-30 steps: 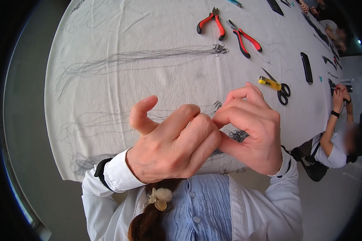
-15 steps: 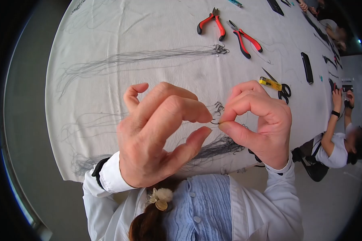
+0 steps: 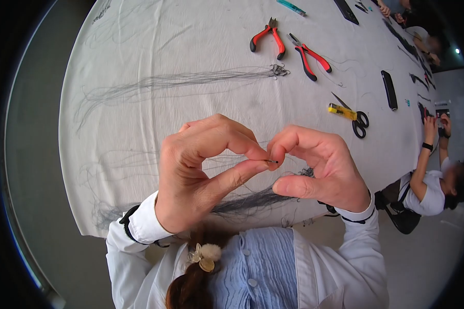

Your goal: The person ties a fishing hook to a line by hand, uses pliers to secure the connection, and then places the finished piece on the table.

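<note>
My left hand point(image 3: 206, 167) pinches a small dark hook point(image 3: 272, 161) between thumb and forefinger, above the white cloth. Touching or almost touching the hook with its curled forefinger is my right hand point(image 3: 322, 167), its thumb apart from the fingers and nothing gripped between them. Beneath both hands lies a thick bundle of dark line point(image 3: 252, 202), partly hidden by them. A thinner bundle of line point(image 3: 191, 77) stretches across the cloth farther up, with several hooks point(image 3: 279, 70) clustered at its right end.
Two red-handled pliers point(image 3: 277, 42) point(image 3: 313, 54) lie beyond my hands. To the right are black scissors point(image 3: 361, 123), a yellow lighter point(image 3: 342, 111) and a black phone point(image 3: 389, 90). Another person point(image 3: 432, 190) works at the table's right edge point(image 3: 416, 159).
My left thumb and forefinger have closed on the hook. My right thumb and forefinger have parted, letting go of it.
</note>
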`<action>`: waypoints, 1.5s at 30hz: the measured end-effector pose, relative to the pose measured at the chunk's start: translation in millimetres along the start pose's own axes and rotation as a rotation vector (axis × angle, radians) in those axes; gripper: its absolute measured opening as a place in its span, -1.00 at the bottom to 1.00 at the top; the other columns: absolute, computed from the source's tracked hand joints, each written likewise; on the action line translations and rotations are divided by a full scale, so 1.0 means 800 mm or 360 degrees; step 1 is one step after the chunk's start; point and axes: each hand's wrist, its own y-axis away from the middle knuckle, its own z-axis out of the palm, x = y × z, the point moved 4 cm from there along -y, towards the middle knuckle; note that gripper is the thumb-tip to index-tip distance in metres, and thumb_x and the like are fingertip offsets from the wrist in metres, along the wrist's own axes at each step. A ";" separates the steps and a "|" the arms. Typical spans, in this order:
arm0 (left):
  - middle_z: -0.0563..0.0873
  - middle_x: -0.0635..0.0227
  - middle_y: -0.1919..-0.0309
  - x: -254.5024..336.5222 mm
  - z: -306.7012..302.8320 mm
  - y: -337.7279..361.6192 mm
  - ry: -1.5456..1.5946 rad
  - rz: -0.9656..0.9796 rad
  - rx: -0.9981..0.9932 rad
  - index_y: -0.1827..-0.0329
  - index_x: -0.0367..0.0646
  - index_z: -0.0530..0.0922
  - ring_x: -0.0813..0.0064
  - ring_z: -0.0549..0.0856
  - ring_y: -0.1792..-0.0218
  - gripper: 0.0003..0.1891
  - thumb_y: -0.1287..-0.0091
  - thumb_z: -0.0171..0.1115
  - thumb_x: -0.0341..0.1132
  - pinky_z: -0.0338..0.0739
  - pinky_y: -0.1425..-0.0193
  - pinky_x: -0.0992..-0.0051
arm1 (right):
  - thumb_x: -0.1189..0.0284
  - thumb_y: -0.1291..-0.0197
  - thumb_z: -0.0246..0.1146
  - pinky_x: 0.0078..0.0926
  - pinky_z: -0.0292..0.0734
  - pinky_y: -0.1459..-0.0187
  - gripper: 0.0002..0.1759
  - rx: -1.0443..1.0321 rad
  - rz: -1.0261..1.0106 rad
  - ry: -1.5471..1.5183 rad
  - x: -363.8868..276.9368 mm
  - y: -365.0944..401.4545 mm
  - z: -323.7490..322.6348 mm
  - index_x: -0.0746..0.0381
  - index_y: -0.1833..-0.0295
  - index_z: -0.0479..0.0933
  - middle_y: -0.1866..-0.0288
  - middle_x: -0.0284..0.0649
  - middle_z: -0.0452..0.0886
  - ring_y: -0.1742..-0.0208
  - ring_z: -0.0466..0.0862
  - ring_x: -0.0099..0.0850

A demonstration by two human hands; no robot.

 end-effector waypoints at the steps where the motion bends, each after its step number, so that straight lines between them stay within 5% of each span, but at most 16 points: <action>1: 0.64 0.31 0.39 -0.001 0.000 0.000 0.0000 0.0002 -0.0002 0.43 -0.23 0.59 0.52 0.58 0.30 -0.88 -0.02 0.39 -0.50 0.40 0.15 0.52 | 0.50 -0.07 0.29 -0.62 0.36 0.17 -0.86 -0.0149 0.0097 -0.0133 0.003 0.000 0.003 0.31 0.27 0.49 0.35 -0.37 0.54 0.30 0.43 -0.66; 5: 0.64 0.30 0.39 -0.005 0.000 0.001 0.0049 -0.0052 0.0008 0.43 -0.23 0.59 0.53 0.58 0.30 -0.88 -0.05 0.40 -0.46 0.42 0.13 0.51 | 0.51 -0.22 0.16 -0.75 0.27 0.35 -0.92 -0.0217 0.0440 -0.0610 0.007 0.006 0.011 0.28 0.31 0.43 0.43 -0.46 0.41 0.41 0.34 -0.75; 8: 0.64 0.29 0.37 -0.005 0.001 0.001 0.0099 -0.0064 -0.0005 0.43 -0.24 0.57 0.52 0.58 0.29 -0.88 -0.07 0.38 -0.45 0.42 0.11 0.51 | 0.55 -0.23 0.11 -0.77 0.15 0.45 -0.93 -0.0247 0.0400 -0.0422 0.000 0.006 0.008 0.28 0.33 0.41 0.49 -0.50 0.33 0.48 0.25 -0.79; 33: 0.58 0.38 0.28 -0.028 0.025 0.015 0.0764 -0.0309 0.0011 0.24 -0.27 0.48 0.63 0.50 0.19 -0.94 -0.34 0.09 -0.45 0.34 -0.04 0.59 | 0.66 -0.11 0.06 -0.70 0.17 0.48 -0.92 -0.0138 0.0242 -0.0236 -0.003 0.008 0.005 0.35 0.40 0.45 0.56 -0.43 0.39 0.52 0.27 -0.72; 39: 0.57 0.40 0.30 -0.026 0.023 0.012 0.0779 -0.0259 0.0035 0.25 -0.26 0.47 0.63 0.49 0.20 -0.93 -0.34 0.11 -0.43 0.33 -0.03 0.59 | 0.58 -0.19 0.05 -0.71 0.10 0.50 -0.91 -0.0302 0.0388 -0.0400 -0.001 0.009 0.002 0.33 0.23 0.46 0.61 -0.48 0.35 0.53 0.23 -0.76; 45: 0.55 0.41 0.30 -0.025 0.023 0.012 0.0703 -0.0242 0.0000 0.25 -0.25 0.45 0.64 0.47 0.19 -0.93 -0.35 0.08 -0.43 0.32 -0.05 0.58 | 0.53 -0.25 0.02 -0.73 0.17 0.45 -0.82 -0.0243 0.0408 0.0047 -0.002 0.011 0.005 0.37 0.12 0.47 0.55 -0.44 0.44 0.49 0.28 -0.76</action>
